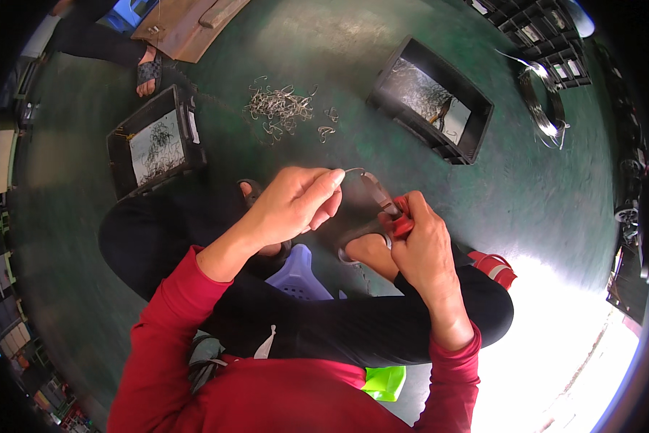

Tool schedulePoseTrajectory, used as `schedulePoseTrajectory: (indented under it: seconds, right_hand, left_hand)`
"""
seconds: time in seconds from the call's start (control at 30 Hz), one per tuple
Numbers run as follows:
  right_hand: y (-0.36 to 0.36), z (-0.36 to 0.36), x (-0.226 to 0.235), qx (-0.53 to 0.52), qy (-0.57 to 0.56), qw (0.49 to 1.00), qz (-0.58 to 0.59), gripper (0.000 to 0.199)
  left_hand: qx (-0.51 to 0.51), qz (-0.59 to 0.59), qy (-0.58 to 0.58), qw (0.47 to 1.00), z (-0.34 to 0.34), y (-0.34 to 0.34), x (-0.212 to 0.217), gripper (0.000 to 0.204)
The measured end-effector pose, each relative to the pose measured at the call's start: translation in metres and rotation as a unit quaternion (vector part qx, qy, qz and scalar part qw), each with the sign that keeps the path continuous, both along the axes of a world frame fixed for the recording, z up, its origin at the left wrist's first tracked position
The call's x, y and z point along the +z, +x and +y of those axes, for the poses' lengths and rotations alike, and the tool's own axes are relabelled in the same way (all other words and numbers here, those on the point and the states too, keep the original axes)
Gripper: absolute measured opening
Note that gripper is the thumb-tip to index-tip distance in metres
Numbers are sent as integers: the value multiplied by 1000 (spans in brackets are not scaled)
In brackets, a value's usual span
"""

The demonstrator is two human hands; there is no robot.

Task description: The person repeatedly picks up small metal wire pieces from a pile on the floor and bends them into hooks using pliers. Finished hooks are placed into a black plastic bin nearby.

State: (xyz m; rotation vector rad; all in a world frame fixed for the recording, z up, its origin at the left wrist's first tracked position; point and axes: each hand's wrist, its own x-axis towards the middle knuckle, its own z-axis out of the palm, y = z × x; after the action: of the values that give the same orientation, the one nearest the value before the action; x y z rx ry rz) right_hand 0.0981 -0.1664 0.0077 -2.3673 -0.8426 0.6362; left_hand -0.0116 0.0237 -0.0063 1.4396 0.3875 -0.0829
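the left hand (299,198) holds a thin wire (353,169) pinched between thumb and forefinger, its other fingers curled in beneath. the right hand (422,245) is wrapped around the red handles (402,225) of a pair of pliers (379,195), whose metal nose points up and to the left. the wire runs across the short gap from the left fingertips to the tip of the pliers; whether the jaws are clamped on it or only touching it, i cannot tell. both hands are up in front of the person's crossed legs, the dark trousers (317,328) below them and red sleeves (169,310) on both arms.

beyond the hands, a loose pile of bent wire pieces (281,107) lies on the green floor (483,202), with a few more pieces (326,133) just beside it on the right. a black crate (191,151) stands to the left of the pile and a larger-looking black crate (418,141) to the right, each with dark, thin bits on a pale bottom. farther right, a coil of shiny wire (534,101) is near some stacked black crates (534,29). a purple plastic stool (299,278) shows between the legs. at upper left, another person's sandalled foot (147,72) is beside a brown board (184,32).
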Motion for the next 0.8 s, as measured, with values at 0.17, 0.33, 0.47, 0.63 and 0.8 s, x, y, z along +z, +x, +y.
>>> schedulePoseTrajectory:
  seconds: [0.17, 0.33, 0.47, 0.63, 0.8]
  right_hand:
    - [-3, 2, -2, 21, 30, 993, -108, 18]
    - [-3, 2, -9, 18, 25, 985, -171, 31]
    - [-1, 4, -16, 24, 27, 970, -241, 40]
    - [-3, 2, -12, 13, 6, 972, -235, 31]
    - [0, 2, -7, 7, -11, 999, -49, 18]
  left_hand:
    - [2, 12, -94, 996, 2, -1, -3, 49]
    - [-9, 43, -162, 986, 6, -2, -5, 47]
    - [-10, 63, -199, 978, 7, -3, -8, 47]
    - [-20, 67, -237, 969, 10, -3, -10, 46]
    - [-22, 34, 49, 998, 11, 3, -9, 38]
